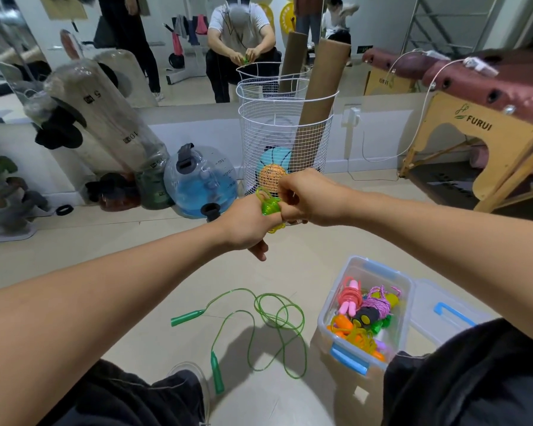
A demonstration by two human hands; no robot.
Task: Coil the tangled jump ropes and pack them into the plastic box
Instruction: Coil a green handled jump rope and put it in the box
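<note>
Tiled floor | left hand [246,229] grips green rope coil [270,206] | right hand [308,198] pinches it

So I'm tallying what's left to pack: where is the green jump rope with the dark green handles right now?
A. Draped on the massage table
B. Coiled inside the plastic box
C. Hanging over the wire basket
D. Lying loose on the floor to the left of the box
D: the green jump rope lies uncoiled on the floor, left of the plastic box, while both hands work a separate light green bundle.
</note>
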